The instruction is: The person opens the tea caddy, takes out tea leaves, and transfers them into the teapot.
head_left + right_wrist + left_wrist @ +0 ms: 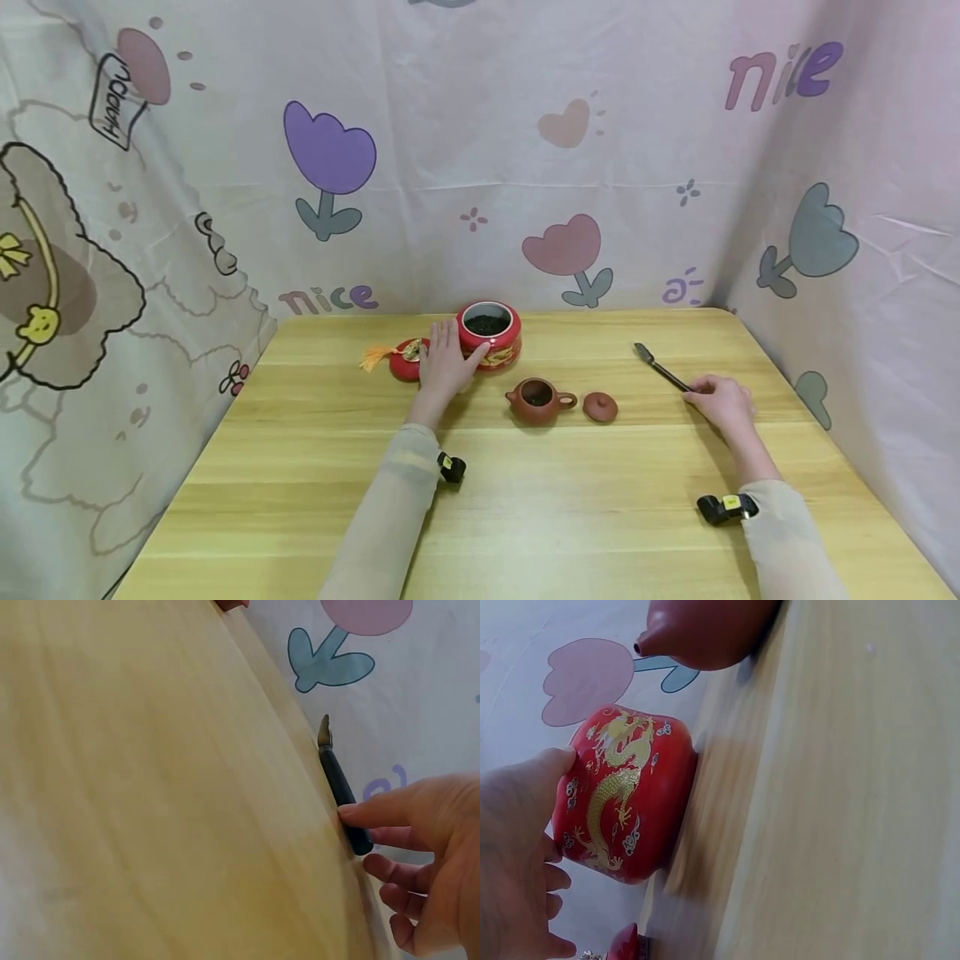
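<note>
A red jar [491, 356] with a gold dragon stands near the table's back edge, dark loose bits like tea leaves inside. My left hand [446, 367] touches its left side with the thumb at the front; the other fingers extend between the jar and its red lid [406, 364]. In the left wrist view, the thumb lies on the jar [626, 795]. My right hand [725, 405] pinches the black handle of a small scoop [660, 369] between thumb and index finger. Its metal tip points away to the left, and in the right wrist view the scoop [341, 784] appears low over the table.
A brown clay teapot [534, 408] sits uncovered right of the jar, dark inside, its handle to the right. Beside that handle lies the round teapot lid [600, 407]. An orange tassel [376, 358] trails from the red lid. Printed cloth [450, 250] hangs behind the wooden table [555, 517].
</note>
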Demonstrator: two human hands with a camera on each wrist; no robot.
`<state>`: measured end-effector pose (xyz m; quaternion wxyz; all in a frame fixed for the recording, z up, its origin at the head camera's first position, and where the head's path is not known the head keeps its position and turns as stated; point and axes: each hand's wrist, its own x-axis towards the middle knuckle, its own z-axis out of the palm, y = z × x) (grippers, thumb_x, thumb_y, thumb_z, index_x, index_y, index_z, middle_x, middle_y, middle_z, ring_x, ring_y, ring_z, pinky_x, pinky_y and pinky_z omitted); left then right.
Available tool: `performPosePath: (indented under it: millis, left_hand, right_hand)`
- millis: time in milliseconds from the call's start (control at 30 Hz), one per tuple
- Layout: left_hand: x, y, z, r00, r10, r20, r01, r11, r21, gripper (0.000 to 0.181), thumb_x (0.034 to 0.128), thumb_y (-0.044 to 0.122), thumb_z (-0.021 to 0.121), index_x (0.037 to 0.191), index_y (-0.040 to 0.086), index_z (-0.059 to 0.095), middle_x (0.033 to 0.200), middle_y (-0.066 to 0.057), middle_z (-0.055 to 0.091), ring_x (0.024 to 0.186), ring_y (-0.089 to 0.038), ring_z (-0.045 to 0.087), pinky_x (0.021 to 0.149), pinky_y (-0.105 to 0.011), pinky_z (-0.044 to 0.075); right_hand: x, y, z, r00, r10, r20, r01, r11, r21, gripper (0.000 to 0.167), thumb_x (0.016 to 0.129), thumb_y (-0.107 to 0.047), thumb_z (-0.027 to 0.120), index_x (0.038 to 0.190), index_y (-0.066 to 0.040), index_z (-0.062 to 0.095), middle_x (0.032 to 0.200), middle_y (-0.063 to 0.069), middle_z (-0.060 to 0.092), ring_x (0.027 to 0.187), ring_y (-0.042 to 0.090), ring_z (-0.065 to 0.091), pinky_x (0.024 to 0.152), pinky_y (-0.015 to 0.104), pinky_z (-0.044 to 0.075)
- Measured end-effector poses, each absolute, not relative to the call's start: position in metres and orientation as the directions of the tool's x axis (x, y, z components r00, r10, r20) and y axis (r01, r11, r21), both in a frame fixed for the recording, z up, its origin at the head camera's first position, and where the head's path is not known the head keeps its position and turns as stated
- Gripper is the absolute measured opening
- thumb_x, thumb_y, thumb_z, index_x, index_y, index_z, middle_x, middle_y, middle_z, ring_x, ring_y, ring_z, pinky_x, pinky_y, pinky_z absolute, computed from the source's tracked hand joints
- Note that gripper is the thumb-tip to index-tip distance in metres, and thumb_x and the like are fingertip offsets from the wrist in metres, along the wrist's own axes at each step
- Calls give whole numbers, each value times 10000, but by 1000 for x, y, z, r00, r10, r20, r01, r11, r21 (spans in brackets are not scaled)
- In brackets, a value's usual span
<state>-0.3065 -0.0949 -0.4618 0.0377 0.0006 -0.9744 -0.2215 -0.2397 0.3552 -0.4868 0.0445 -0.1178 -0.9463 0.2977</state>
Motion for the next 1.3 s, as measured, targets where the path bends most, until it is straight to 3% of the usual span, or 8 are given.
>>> performPosePath:
  millis: [367,667,767,900,1000,1100,1167,1300]
  left_hand:
    - [-305,-98,-460,-997,-13,75,24,879,476,967,896,712,429,1576,103,110,1655,-108,79,1538,-304,41,1213,-582,119]
    - [-293,-99,-451,-993,14,116,74,844,531,931,902,723,396,1576,132,143,1656,-85,108,1538,-300,38,1204,-604,114]
    - [-284,-99,-443,-989,37,142,108,835,540,920,906,708,412,1574,129,157,1654,-81,115,1536,-313,50,1195,-623,119]
    - [-271,-93,-437,-983,65,173,152,820,551,898,908,689,438,1574,148,170,1652,-57,138,1537,-302,49,1193,-629,110]
    - [-261,-87,-437,-978,75,197,176,807,564,876,910,681,446,1573,173,181,1648,-59,162,1538,-293,57,1194,-625,120]
    - [-252,-80,-442,-971,82,224,200,790,580,864,913,673,451,1571,180,190,1645,-56,175,1536,-287,76,1192,-622,136]
    - [-247,-75,-448,-967,84,239,212,783,585,847,918,655,460,1571,186,193,1646,-34,172,1537,-270,80,1199,-606,135]
    - [-238,-65,-460,-957,94,275,246,763,598,815,928,607,494,1562,168,231,1639,-29,196,1535,-267,102,1199,-602,141]
  right_hand:
    - [-232,355,-460,-988,148,-37,145,834,-532,514,931,-357,606,1280,16,556,1361,322,480,1170,594,322,853,647,300]
    - [-228,343,-432,-985,74,154,-23,832,-554,487,960,-308,595,1260,74,565,1310,364,519,1144,548,431,970,627,255]
    - [-224,334,-421,-977,93,194,-41,805,-591,504,968,-322,583,1286,69,547,1327,363,498,1213,555,370,1022,655,220]
    - [-217,320,-411,-952,158,262,-60,744,-665,504,963,-320,599,1304,48,550,1337,337,498,1241,508,378,1011,612,273]
    - [-217,308,-410,-924,223,312,-83,678,-730,473,950,-295,626,1287,33,580,1312,275,549,1184,391,452,913,399,406]
    - [-217,294,-415,-910,318,268,-48,559,-827,462,944,-314,634,1291,-12,595,1268,110,592,1107,196,470,767,199,422]
    - [-217,282,-423,-905,377,198,-12,442,-897,451,942,-324,636,1298,-50,596,1195,-21,585,1039,97,441,689,151,399]
    - [-213,257,-444,-892,443,93,9,222,-975,447,932,-334,652,1290,-73,600,1042,-184,535,1000,19,441,770,185,379]
